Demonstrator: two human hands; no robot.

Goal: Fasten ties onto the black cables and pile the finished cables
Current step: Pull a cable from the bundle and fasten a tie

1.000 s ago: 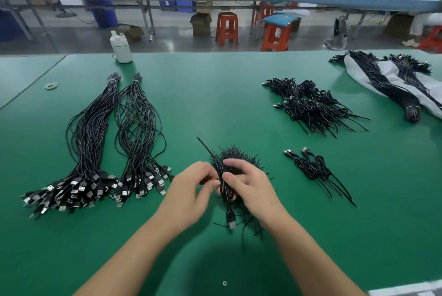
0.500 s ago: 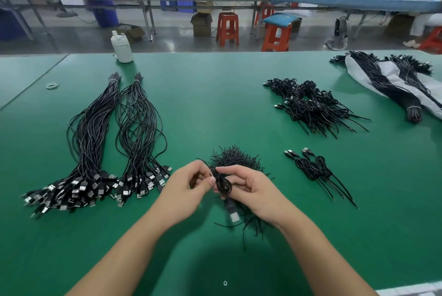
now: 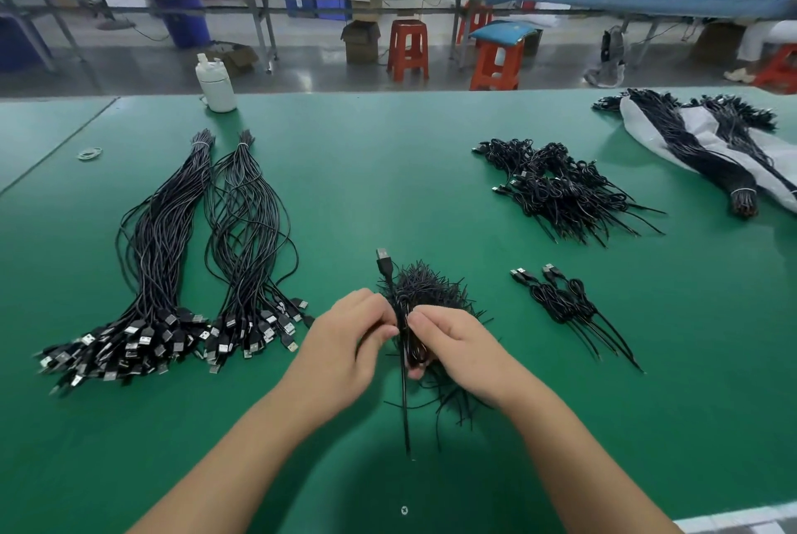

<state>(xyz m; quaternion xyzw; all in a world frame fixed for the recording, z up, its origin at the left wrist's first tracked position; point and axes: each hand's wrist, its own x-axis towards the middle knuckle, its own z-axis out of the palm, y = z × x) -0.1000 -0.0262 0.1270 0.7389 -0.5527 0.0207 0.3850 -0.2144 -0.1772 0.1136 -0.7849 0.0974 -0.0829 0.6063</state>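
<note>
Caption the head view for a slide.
Both hands pinch a coiled black cable above the tie heap.

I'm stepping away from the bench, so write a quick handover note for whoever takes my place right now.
Left hand and right hand both pinch one coiled cable over the tie heap; its USB plug points away.
Untied bundles lie left.
Done: small pile beside the right hand, big pile farther back.
Left: finish this tie, pile the cable, then work through the bundles.
</note>
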